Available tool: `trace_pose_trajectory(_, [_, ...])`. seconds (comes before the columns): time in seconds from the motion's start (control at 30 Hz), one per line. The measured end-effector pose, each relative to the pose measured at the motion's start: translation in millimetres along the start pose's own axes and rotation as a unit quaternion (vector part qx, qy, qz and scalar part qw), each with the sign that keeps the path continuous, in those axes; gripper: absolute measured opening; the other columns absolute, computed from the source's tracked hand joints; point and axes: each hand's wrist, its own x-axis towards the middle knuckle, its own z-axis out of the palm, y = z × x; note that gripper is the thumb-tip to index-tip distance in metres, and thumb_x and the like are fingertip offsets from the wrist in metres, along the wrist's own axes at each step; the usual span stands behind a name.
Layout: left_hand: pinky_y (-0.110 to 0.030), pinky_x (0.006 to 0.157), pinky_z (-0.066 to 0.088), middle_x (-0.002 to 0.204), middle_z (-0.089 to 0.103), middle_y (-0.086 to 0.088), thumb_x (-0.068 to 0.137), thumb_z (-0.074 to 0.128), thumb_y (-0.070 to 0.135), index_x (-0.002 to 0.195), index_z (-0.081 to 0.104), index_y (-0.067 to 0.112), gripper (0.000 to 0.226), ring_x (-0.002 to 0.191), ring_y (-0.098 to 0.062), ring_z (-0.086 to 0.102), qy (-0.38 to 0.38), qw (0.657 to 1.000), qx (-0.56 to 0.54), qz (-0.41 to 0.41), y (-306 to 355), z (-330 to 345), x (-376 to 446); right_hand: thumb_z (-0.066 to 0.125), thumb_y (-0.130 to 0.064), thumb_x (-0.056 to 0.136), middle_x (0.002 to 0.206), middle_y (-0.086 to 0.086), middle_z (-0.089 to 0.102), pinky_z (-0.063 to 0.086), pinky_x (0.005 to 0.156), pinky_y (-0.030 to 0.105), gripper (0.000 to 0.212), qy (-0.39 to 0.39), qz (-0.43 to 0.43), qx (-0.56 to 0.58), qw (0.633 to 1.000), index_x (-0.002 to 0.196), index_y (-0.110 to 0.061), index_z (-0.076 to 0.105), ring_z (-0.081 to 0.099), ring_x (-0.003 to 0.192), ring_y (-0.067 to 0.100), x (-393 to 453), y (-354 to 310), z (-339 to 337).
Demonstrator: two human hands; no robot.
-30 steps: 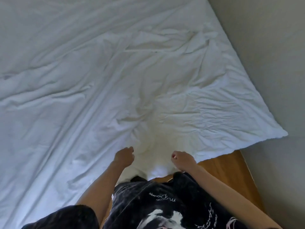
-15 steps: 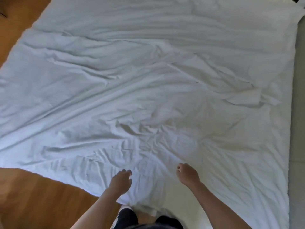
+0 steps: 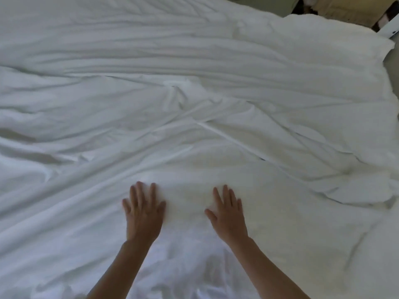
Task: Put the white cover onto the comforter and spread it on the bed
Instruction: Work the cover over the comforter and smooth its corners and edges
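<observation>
The covering looks done and the spreading step is in hand: the covered comforter fills nearly the whole frame, lying across the bed. The left hand and right hand press flat at lower centre, each grip wide, fingers straight, holding nothing. Next calls for sweeping outward over the creases (mid-frame especially). Its long axis seems left to right, its corner at upper right

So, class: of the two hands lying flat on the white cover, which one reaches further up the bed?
The left hand: its fingertips lie slightly further up the white cover than the right hand's.
</observation>
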Motion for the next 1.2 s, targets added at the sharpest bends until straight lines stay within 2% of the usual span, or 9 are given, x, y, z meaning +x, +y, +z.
trace_pose_trajectory(0.13, [-0.063,0.112,0.012,0.151,0.024,-0.034,0.094,0.037,0.045,0.146,0.038,0.002,0.068,0.141,-0.048,0.024,0.097,0.995,0.01,-0.018,-1.7,53.6,27.7,0.032,-0.06,0.09,0.153,0.025,0.026,0.018,0.111,0.058,0.078,0.087,0.045,-0.042,0.994,0.148,-0.008,0.033,0.025,0.141,0.042,53.7,11.3,39.9])
trace_pose_trajectory(0.23, [-0.057,0.115,0.013,0.149,0.03,-0.032,0.092,0.04,0.044,0.144,0.042,0.004,0.066,0.139,-0.046,0.028,0.166,0.986,0.006,-0.018,-4.6,63.4,30.9,0.029,-0.057,0.092,0.153,0.028,0.023,0.02,0.112,0.06,0.077,0.137,0.064,-0.055,0.987,0.146,-0.002,0.033,0.022,0.141,0.046,94.9,8.5,36.3])
trace_pose_trajectory(0.6, [-0.06,0.109,0.023,0.132,0.046,-0.036,0.089,0.041,0.042,0.139,0.047,-0.001,0.066,0.122,-0.05,0.041,0.21,0.977,0.031,-0.013,-5.0,64.4,45.5,0.031,-0.049,0.096,0.151,0.029,0.027,0.021,0.116,0.052,0.07,0.213,0.044,-0.075,0.973,0.142,0.004,0.036,0.024,0.142,0.04,155.8,5.8,9.4])
trace_pose_trajectory(0.67, [-0.06,0.109,0.024,0.133,0.046,-0.036,0.088,0.042,0.041,0.137,0.048,0.0,0.065,0.122,-0.05,0.041,0.214,0.976,0.018,-0.021,-4.8,66.4,45.0,0.041,-0.041,0.094,0.145,0.028,0.039,0.031,0.111,0.052,0.059,0.268,-0.025,-0.054,0.962,0.136,0.0,0.041,0.037,0.135,0.04,153.2,3.0,6.7])
trace_pose_trajectory(0.77, [-0.059,0.109,0.024,0.135,0.045,-0.035,0.087,0.042,0.041,0.138,0.047,0.002,0.065,0.125,-0.048,0.039,0.212,0.977,0.01,-0.02,-8.3,67.4,45.0,0.062,-0.027,0.087,0.126,0.022,0.057,0.043,0.096,0.047,0.044,0.417,-0.126,-0.058,0.898,0.124,-0.007,0.049,0.051,0.113,0.036,174.6,6.2,-14.5])
trace_pose_trajectory(0.9, [-0.056,0.111,0.022,0.137,0.044,-0.033,0.088,0.04,0.042,0.139,0.045,0.003,0.064,0.127,-0.048,0.038,0.216,0.976,0.006,-0.015,-9.9,70.5,46.5,0.067,-0.027,0.082,0.113,0.014,0.061,0.04,0.093,0.045,0.042,0.395,0.009,-0.086,0.915,0.119,-0.009,0.059,0.056,0.102,0.035,222.2,40.5,-38.5])
trace_pose_trajectory(1.0, [-0.054,0.114,0.018,0.146,0.036,-0.031,0.09,0.039,0.042,0.142,0.041,0.006,0.063,0.135,-0.045,0.032,0.228,0.974,-0.004,-0.006,-9.0,72.0,46.1,0.069,-0.008,0.073,0.085,0.012,0.062,0.044,0.063,0.037,0.018,0.392,0.047,-0.056,0.917,0.09,-0.007,0.065,0.058,0.074,0.035,218.9,53.1,-25.8])
trace_pose_trajectory(1.07, [-0.053,0.115,0.018,0.147,0.035,-0.03,0.09,0.039,0.042,0.142,0.043,0.006,0.063,0.137,-0.045,0.031,0.235,0.972,-0.011,-0.004,-9.8,72.4,46.4,0.064,-0.01,0.078,0.075,0.013,0.058,0.039,0.055,0.034,0.005,0.421,0.047,-0.055,0.904,0.081,-0.006,0.061,0.055,0.065,0.033,213.5,52.5,-21.8])
trace_pose_trajectory(1.2, [-0.051,0.117,0.016,0.149,0.032,-0.029,0.092,0.039,0.042,0.143,0.044,0.006,0.063,0.139,-0.043,0.029,0.25,0.968,-0.016,0.004,-7.3,70.7,40.8,0.041,-0.033,0.102,0.064,0.012,0.053,0.036,0.052,0.032,0.044,0.47,-0.001,-0.06,0.881,0.069,-0.007,0.053,0.051,0.057,0.03,192.0,55.5,-15.9])
